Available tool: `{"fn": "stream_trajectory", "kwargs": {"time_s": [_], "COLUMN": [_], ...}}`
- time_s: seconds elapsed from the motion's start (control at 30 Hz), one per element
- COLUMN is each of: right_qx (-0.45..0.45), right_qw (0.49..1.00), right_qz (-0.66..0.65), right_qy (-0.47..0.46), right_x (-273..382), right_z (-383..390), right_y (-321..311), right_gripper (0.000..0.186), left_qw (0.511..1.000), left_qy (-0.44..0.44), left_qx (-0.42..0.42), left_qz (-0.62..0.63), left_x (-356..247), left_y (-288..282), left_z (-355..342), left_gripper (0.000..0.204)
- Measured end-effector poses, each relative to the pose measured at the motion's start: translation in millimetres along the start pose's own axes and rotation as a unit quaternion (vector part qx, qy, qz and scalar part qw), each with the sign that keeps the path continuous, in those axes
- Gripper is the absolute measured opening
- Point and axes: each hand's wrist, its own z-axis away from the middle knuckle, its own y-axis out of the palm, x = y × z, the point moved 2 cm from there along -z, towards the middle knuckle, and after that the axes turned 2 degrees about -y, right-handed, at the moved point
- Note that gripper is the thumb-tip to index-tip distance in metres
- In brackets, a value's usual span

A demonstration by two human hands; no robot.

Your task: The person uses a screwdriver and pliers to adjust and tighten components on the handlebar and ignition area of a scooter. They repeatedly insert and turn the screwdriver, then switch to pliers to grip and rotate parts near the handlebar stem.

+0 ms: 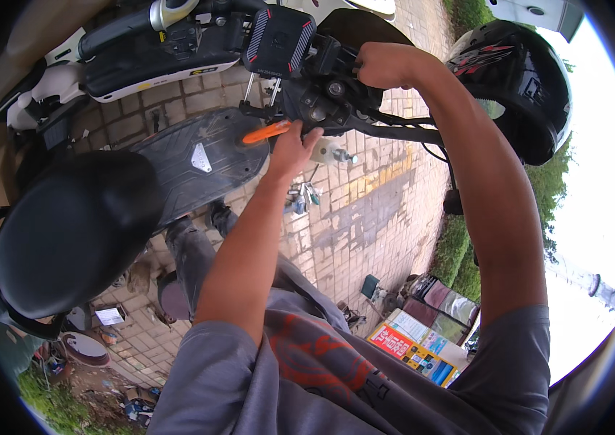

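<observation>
1. Seat (75, 232) — black, smooth, at the left end of the scooter (213, 130). The scooter lies across the left and upper middle of the view, its front end under both hands.
2. White scooter (155, 83): beyond the first, along the upper left, partly cut by the rim of the view.
3. Deck (177, 185): dark, ribbed, dusty, to the right of the seat; it bears a pale triangular sticker (201, 158).
4. Orange handle (265, 133): lies over the right end of the deck, its right end meeting the fingertips of the left hand.
5. Black plate (280, 42): red and pale edge marks, fixed above two metal rods (249, 87).
6. Left hand (294, 151): low at the scooter's front end. Fingers narrow, bent together at the orange handle; whether they grip it cannot be told.
7. Small tools (303, 197): scattered on the paving, near the left wrist.
8. Bottle (333, 153): pale, on the paving, just right of the left hand.
9. Right hand (387, 65): at the dark front assembly, fingers curled into the palm side; what they hold is hidden — cannot be told.
10. Printed board (413, 355): red, yellow and blue, lower right.
11. Helmet (521, 87): black, glossy, beyond the right forearm.
</observation>
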Motion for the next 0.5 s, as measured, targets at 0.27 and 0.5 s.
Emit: {"fn": "stream_trajectory", "kwargs": {"time_s": [0.27,0.5], "right_qx": [-0.001,-0.026], "right_qw": [1.000,0.994], "right_qz": [0.013,0.084], "right_qy": [-0.016,-0.059], "right_x": [2.5,10.1], "right_z": [-2.0,-3.2], "right_y": [0.2,2.6], "right_gripper": [0.027,0.027], "left_qw": [0.991,0.986], "left_qy": [-0.010,-0.090], "left_qx": [-0.002,-0.003], "left_qz": [0.136,0.137], "left_x": [17.5,29.6], "left_y": [4.2,31.1], "left_z": [20.5,32.2], "left_gripper": [0.032,0.034]}}
